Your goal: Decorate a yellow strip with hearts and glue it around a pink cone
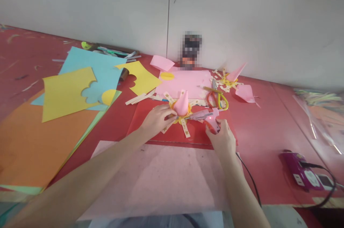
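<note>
A paper craft [181, 104] lies on a red board [142, 113]: a pink cone stands on a scalloped yellow base, with cream strips printed with stars fanning out around it. At its left side, my left hand [161, 117] is closed, fingers pinching the craft's edge. My right hand [222, 135] is wrapped around a pink hot glue gun [205, 115], whose metal nozzle points left and meets the lower edge of the yellow base. Whether glue is coming out is too small to see. A black cord runs down from behind my right wrist.
Scissors [219, 99] with red and yellow handles lie behind the gun. A second cone craft [232, 77] stands at back right. Yellow paper [64, 95], blue paper [80, 63] and orange paper [40, 142] spread leftward. A purple power strip [301, 170] sits at right.
</note>
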A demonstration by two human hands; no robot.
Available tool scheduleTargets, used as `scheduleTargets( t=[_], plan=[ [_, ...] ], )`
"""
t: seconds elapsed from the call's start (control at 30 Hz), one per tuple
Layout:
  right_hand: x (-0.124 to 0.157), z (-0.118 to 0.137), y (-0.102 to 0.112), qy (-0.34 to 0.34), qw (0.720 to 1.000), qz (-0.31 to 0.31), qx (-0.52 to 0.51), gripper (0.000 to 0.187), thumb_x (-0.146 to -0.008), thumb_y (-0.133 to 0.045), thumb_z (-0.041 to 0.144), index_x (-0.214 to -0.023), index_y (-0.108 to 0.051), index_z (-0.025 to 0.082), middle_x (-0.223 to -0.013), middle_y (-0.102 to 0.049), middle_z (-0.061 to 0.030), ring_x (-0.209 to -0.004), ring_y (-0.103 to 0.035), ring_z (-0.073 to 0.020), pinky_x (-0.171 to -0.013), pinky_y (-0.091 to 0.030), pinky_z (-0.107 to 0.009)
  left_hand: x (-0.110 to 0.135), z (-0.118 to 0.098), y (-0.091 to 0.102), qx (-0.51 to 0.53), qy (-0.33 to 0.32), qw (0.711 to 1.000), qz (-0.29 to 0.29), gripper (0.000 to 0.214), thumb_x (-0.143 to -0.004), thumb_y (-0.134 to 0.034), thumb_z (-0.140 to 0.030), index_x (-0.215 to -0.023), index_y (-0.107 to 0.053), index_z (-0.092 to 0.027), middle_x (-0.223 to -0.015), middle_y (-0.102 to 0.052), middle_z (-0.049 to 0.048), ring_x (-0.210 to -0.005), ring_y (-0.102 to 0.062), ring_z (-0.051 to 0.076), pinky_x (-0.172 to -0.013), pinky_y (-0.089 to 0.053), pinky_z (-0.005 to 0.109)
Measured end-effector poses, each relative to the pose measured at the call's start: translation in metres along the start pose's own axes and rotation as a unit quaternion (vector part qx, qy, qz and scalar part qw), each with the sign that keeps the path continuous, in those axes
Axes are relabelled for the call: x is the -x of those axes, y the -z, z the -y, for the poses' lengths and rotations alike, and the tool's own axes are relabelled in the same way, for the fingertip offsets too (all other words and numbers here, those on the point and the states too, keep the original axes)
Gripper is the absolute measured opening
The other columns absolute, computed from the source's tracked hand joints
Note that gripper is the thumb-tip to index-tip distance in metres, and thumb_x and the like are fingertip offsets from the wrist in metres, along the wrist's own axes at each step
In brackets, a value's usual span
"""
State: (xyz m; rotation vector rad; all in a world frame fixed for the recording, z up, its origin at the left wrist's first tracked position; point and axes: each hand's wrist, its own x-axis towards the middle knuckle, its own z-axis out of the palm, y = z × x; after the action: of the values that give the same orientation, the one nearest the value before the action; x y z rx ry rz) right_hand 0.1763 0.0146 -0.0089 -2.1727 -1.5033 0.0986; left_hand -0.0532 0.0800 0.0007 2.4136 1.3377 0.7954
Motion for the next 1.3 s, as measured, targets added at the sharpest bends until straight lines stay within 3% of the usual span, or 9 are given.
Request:
scheduleTargets(
  t=[0.87, 1.3],
  plan=[
    [-0.0013, 0.0019, 0.0029, -0.016, 0.999, 0.034, -0.004, 0.039, -0.066, -0.054, 0.048, -0.095, -0.05, 0.022, -0.096, -0.062, -0.0037, -0.074, -0.058, -0.0197, -0.053, -0.034, -0.025, -0.0002, -0.0048, -0.0074, -0.056, -0.071, 0.996, -0.015, 0.023, -0.083, -0.046, -0.035, -0.08, -0.065, -0.022, -0.076, -0.066, -0.0004, -0.073, -0.056, 0.014, -0.065, -0.037, 0.029],
    [-0.0008, 0.0026, 0.0062, -0.011, 0.999, 0.042, -0.009, 0.038, -0.067, -0.053, 0.048, -0.095, -0.049, 0.023, -0.097, -0.062, -0.0048, -0.076, -0.058, -0.0208, -0.054, -0.035, -0.026, -0.0005, -0.0069, -0.0093, -0.021, -0.039, 0.999, -0.01, 0.023, -0.083, -0.046, -0.034, -0.079, -0.064, -0.022, -0.074, -0.065, -0.0002, -0.072, -0.055, 0.013, -0.064, -0.037, 0.029]
  ],
)
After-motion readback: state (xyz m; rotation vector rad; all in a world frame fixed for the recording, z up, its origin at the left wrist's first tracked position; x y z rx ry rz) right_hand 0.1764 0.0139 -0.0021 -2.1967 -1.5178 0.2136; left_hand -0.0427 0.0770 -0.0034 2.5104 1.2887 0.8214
